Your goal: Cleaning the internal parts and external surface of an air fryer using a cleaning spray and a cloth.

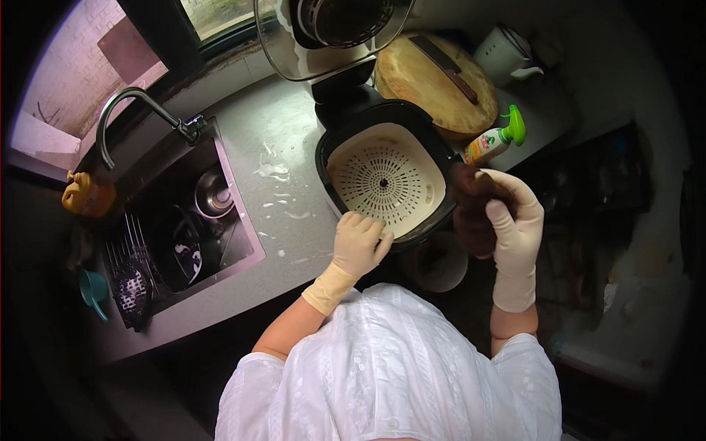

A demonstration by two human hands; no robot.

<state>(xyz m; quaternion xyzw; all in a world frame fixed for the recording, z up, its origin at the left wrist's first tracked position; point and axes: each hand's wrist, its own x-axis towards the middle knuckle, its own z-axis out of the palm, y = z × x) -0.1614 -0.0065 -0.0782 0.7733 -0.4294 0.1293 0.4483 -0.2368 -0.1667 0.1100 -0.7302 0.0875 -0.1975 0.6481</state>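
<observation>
A black appliance basin, which looks like an air fryer's body, stands before me with its clear lid raised. Inside it sits a cream perforated inner basket. My left hand, in a cream rubber glove, rests with curled fingers at the near left rim; whether it grips the rim is not clear. My right hand, gloved alike, holds a dark brown cloth at the right side of the basin. A spray bottle with a green trigger head stands just beyond that hand.
Behind the basin, a cleaver lies on a round wooden chopping board, near a pale kettle. At left, a sink under a curved faucet holds a metal bowl and dark parts. Foam spots the grey counter.
</observation>
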